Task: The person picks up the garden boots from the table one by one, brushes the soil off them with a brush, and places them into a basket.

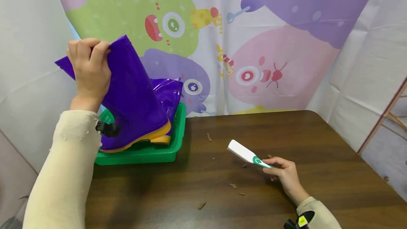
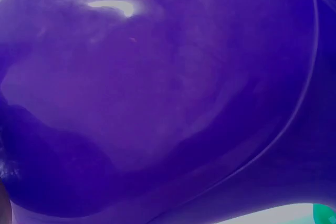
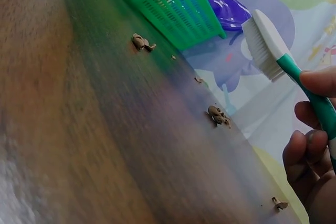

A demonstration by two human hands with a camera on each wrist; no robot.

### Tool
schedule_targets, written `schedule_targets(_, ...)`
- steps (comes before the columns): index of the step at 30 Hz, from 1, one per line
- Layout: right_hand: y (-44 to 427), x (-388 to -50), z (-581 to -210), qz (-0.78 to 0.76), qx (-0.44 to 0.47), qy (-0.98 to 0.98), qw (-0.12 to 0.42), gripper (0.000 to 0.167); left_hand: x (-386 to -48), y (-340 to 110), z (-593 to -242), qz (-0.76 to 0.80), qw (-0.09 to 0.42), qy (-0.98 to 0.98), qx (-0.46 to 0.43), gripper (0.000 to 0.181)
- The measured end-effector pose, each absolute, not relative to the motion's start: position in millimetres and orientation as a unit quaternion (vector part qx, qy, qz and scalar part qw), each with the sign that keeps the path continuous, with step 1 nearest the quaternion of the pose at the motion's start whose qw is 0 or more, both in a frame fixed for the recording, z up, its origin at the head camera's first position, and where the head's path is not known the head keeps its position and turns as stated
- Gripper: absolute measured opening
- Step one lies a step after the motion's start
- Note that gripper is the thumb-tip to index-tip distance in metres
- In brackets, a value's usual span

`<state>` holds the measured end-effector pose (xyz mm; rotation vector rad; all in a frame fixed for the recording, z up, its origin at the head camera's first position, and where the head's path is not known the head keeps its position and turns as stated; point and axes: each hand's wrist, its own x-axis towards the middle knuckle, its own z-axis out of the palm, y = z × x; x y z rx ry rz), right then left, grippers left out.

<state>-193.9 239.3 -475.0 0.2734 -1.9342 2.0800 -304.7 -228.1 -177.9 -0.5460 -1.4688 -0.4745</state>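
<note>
My left hand (image 1: 89, 66) grips the upper rim of a purple rain boot (image 1: 130, 91) with a yellow sole. The boot leans over a green basket (image 1: 136, 158); whether its sole touches the basket, I cannot tell. Behind it, a second purple boot (image 1: 170, 93) lies in the basket, partly hidden. Purple boot surface (image 2: 157, 77) fills nearly all of the left wrist view. Over the table, my right hand (image 1: 286, 176) holds a white and green brush (image 1: 241, 150) by its handle. In the right wrist view, the brush's white bristles (image 3: 259, 50) point toward the lower left, off the tabletop.
Several brown crumbs of dirt (image 1: 201, 205) are scattered on the dark wooden table (image 1: 318, 144). The basket stands at the table's left side. A cartoon-printed curtain (image 1: 203, 41) hangs behind the table, with white cloth on both sides.
</note>
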Motion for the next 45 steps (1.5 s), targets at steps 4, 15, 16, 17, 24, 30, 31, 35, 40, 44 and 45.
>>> schedule_targets(4,239.1,-193.1,-475.3,0.722,0.093,-0.670,0.146,0.031,-310.0,-237.4,-191.5,-0.176,0.661,-0.678,-0.268,0.005)
schedule_targets(15,239.2,-192.5,-473.5,0.720,0.087,-0.673,0.148,0.027,-326.1,-238.4,-216.4,-0.122,0.596,-0.693,-0.387,0.025)
schedule_targets(16,239.4,-192.6,-473.0,0.718,0.087,-0.674,0.149,0.026,-326.7,-236.7,-218.6,-0.118,0.591,-0.692,-0.397,0.025)
schedule_targets(17,239.6,-192.7,-472.5,0.717,0.087,-0.675,0.149,0.026,-327.1,-234.7,-220.7,-0.114,0.588,-0.692,-0.404,0.025)
schedule_targets(24,239.6,-192.4,-471.3,0.717,0.090,-0.675,0.149,0.025,-331.8,-216.3,-233.0,-0.091,0.569,-0.687,-0.444,0.029)
schedule_targets(30,239.1,-191.0,-472.1,0.716,0.088,-0.677,0.145,0.024,-331.4,-203.3,-244.6,-0.065,0.522,-0.698,-0.486,0.025)
schedule_targets(31,239.2,-191.2,-472.2,0.716,0.088,-0.677,0.145,0.024,-331.7,-202.4,-245.6,-0.061,0.515,-0.701,-0.489,0.025)
schedule_targets(35,239.8,-191.7,-472.2,0.715,0.086,-0.679,0.145,0.024,-332.4,-202.3,-246.2,-0.057,0.510,-0.705,-0.489,0.024)
schedule_targets(40,239.9,-191.5,-472.3,0.716,0.086,-0.679,0.141,0.026,-330.0,-213.1,-240.9,-0.082,0.542,-0.689,-0.474,0.029)
schedule_targets(44,239.5,-191.2,-473.2,0.719,0.087,-0.676,0.138,0.027,-324.9,-228.3,-231.7,-0.115,0.549,-0.683,-0.468,0.027)
schedule_targets(45,239.6,-191.2,-473.7,0.719,0.087,-0.675,0.137,0.028,-323.3,-231.9,-229.4,-0.125,0.552,-0.680,-0.466,0.025)
